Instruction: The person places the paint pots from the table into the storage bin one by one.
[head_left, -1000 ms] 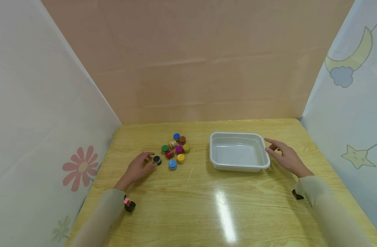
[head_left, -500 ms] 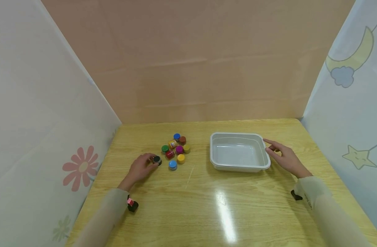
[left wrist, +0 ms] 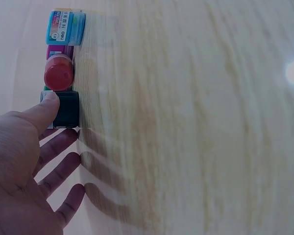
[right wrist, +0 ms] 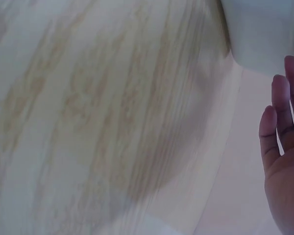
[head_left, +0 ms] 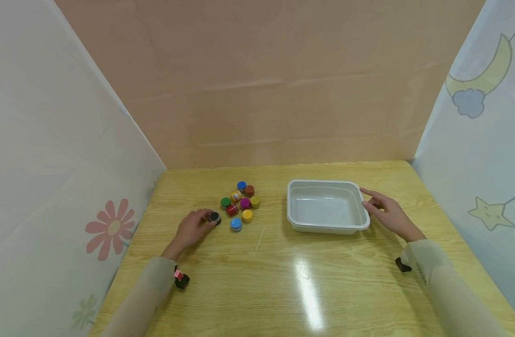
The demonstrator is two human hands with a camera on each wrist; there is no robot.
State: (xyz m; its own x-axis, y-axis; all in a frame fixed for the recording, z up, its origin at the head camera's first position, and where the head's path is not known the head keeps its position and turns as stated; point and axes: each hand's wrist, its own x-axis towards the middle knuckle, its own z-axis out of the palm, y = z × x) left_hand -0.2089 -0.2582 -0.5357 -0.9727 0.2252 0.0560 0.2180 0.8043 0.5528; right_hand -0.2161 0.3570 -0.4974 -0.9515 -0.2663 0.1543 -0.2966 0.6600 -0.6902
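Observation:
My left hand (head_left: 193, 228) pinches a small black-lidded paint jar (head_left: 215, 218) between thumb and index finger at the left of a group of paint jars. In the left wrist view the thumb presses the side of this dark jar (left wrist: 66, 109), and the other fingers spread below it. Beside it lie a red jar (head_left: 231, 210), a green-lidded jar (head_left: 225, 202) and a light blue-lidded jar (head_left: 236, 224). My right hand (head_left: 390, 216) is at the right rim of a white plastic tray (head_left: 328, 230), its thumb and index fingertip right at the edge and the other fingers loosely extended.
Behind the nearer jars are a purple-lidded jar (head_left: 245, 203), a yellow-orange jar (head_left: 247, 216) and several more. All stand or lie on the wooden table (head_left: 240, 281). Pale patterned sheets (head_left: 72, 140) flank the table, and a brownish sheet (head_left: 257, 84) hangs behind it.
My left hand has moved slightly right and closed its thumb and finger onto the black-lidded jar. The right hand has shifted slightly left to the tray's rim.

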